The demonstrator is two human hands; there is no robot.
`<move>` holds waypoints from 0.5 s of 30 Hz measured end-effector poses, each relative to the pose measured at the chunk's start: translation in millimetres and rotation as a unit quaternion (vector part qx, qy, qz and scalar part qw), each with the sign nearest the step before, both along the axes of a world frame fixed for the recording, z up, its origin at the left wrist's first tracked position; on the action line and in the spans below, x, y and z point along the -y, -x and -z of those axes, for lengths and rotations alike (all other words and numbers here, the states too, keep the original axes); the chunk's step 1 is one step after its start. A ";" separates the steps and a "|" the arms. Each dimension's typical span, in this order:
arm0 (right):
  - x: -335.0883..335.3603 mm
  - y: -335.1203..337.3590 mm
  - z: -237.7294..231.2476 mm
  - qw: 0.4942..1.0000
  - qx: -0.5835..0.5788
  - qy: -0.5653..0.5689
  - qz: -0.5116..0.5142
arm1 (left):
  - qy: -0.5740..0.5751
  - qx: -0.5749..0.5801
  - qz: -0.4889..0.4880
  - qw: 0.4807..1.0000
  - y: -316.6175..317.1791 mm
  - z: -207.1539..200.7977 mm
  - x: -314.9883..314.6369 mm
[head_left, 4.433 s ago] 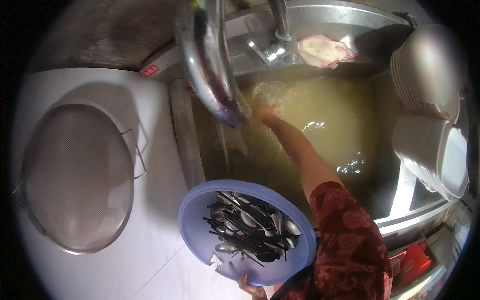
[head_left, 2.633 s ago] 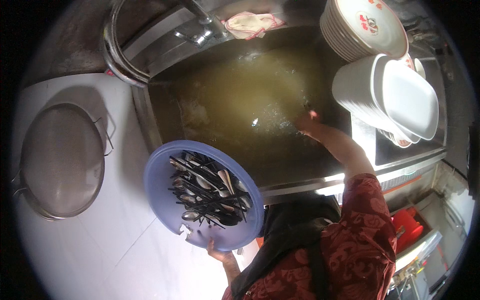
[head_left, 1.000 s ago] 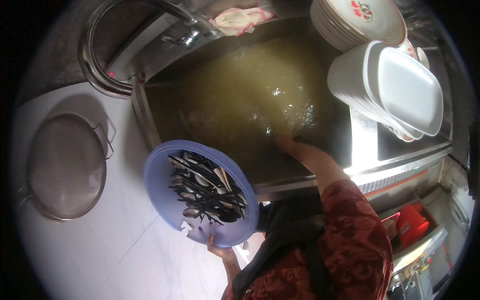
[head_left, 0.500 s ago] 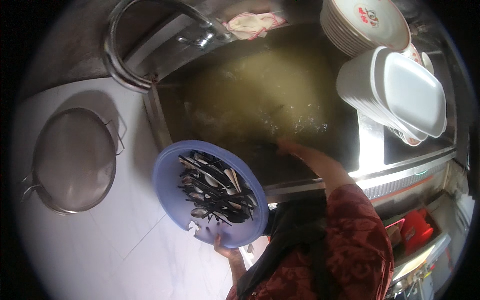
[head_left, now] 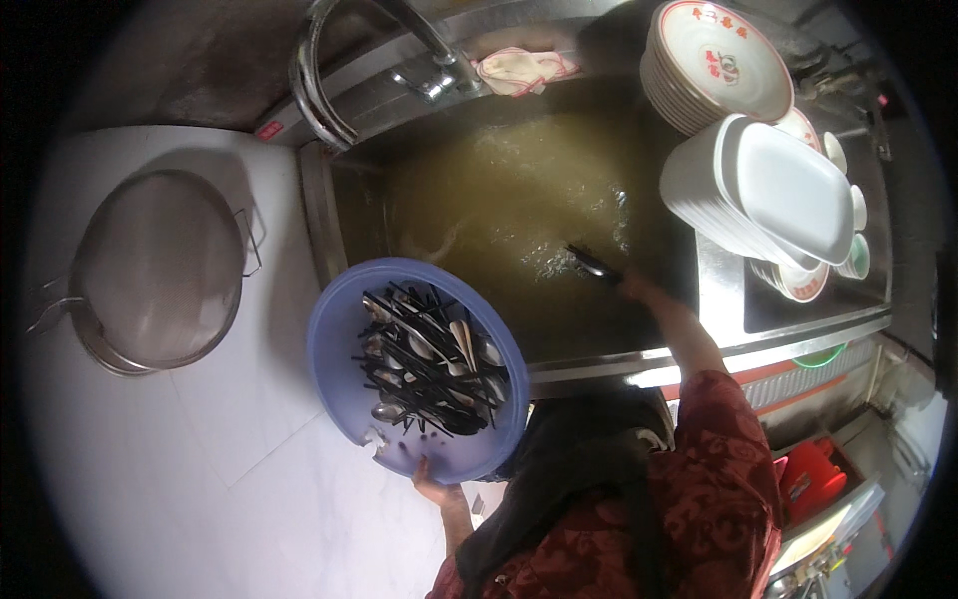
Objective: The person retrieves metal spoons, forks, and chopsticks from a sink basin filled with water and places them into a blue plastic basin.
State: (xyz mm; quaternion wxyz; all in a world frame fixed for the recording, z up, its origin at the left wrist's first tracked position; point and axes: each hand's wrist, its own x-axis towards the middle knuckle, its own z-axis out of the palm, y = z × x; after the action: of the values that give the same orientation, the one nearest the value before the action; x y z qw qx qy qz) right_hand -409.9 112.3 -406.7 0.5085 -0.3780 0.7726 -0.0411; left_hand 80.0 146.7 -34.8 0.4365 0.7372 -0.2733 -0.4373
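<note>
My left hand (head_left: 437, 486) grips the near rim of a blue plastic basin (head_left: 334, 384), which is tilted and has a broken spot in its edge. Inside lies a heap of black chopsticks and metal spoons (head_left: 429, 364). Over the murky water of the steel sink (head_left: 639, 371), my right hand (head_left: 637, 287) is closed on a dark, shiny utensil (head_left: 593, 262). Its exact kind is hard to make out. The hand's fingers are partly in shadow.
A round metal strainer (head_left: 165, 270) lies on the white counter (head_left: 259, 519) at left. A curved faucet (head_left: 314, 90) and a folded cloth (head_left: 524, 70) are at the sink's back. Stacked bowls (head_left: 723, 60) and white rectangular dishes (head_left: 793, 190) stand at right.
My right hand has come up from the water, and the dark utensil now shows in it. The left hand still holds the basin, and the whole view has shifted slightly.
</note>
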 end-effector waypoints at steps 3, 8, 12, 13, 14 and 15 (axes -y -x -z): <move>-38.1 64.0 25.3 0.997 0.019 -0.070 -0.011 | -0.024 -0.051 -0.003 0.998 27.7 11.7 15.7; 25.3 26.7 -84.4 0.988 0.140 -0.033 -0.050 | 0.003 -0.075 -0.070 0.995 33.1 -16.5 18.8; 21.0 48.0 -226.8 0.896 0.347 0.277 0.027 | 0.058 -0.218 -0.124 0.966 64.7 -38.4 31.9; 26.4 46.9 -264.5 0.870 0.309 0.383 -0.021 | 0.060 -0.230 -0.115 0.965 57.5 -32.3 30.8; 33.6 42.7 -304.4 0.884 0.320 0.340 -0.002 | 0.062 -0.240 -0.108 0.963 44.4 -19.4 27.2; 38.9 41.0 -349.1 0.897 0.325 0.299 0.023 | 0.063 -0.248 -0.103 0.961 38.2 -12.9 24.5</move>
State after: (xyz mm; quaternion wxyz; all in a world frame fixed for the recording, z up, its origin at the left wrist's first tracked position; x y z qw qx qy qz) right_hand -450.9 73.4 -57.6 0.5931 -0.4601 0.5244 -0.4020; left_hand 41.8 122.2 -21.9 0.5789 0.6006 -0.1061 -0.5412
